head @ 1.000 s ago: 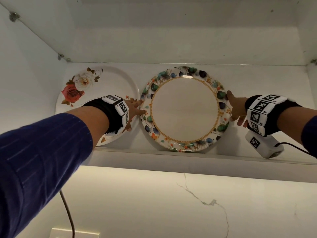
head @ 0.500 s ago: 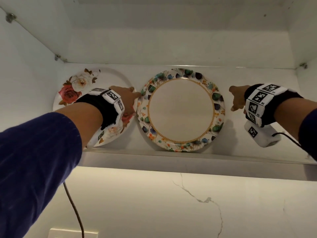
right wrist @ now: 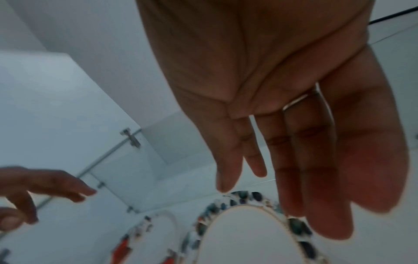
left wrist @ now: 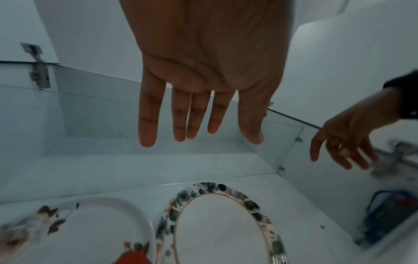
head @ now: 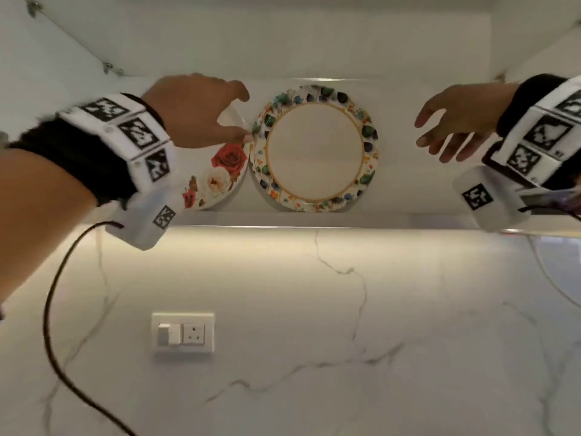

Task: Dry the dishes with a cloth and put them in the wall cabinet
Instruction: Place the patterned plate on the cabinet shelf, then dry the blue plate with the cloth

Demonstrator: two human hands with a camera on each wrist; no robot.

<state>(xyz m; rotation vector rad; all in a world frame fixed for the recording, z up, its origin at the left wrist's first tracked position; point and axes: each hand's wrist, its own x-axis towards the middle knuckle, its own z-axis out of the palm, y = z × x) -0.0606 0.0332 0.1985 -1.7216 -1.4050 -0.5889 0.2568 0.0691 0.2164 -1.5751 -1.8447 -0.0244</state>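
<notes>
Two plates stand on edge against the back of the wall cabinet shelf (head: 408,220). The plate with a leaf-patterned rim (head: 316,147) (left wrist: 221,228) (right wrist: 248,237) is in the middle. To its left leans a white plate with red roses (head: 220,174) (left wrist: 90,232) (right wrist: 153,239), partly hidden behind my left wrist. My left hand (head: 201,111) (left wrist: 199,114) hovers in front of the plates, fingers straight, holding nothing. My right hand (head: 456,124) (right wrist: 282,160) hangs to the right of the leaf plate, fingers spread and empty. No cloth is in view.
A glass shelf on metal clips (head: 108,67) spans the cabinet above the plates. Below the cabinet is a marble-look wall with a switch and socket plate (head: 183,333). A black cable (head: 53,309) hangs from my left wrist. A blurred blue object (left wrist: 389,214) lies at the shelf's right.
Both hands have let go of the leaf plate's rim and drawn back out of the cabinet towards me. The plates stay standing on the shelf. The view has tilted downward.
</notes>
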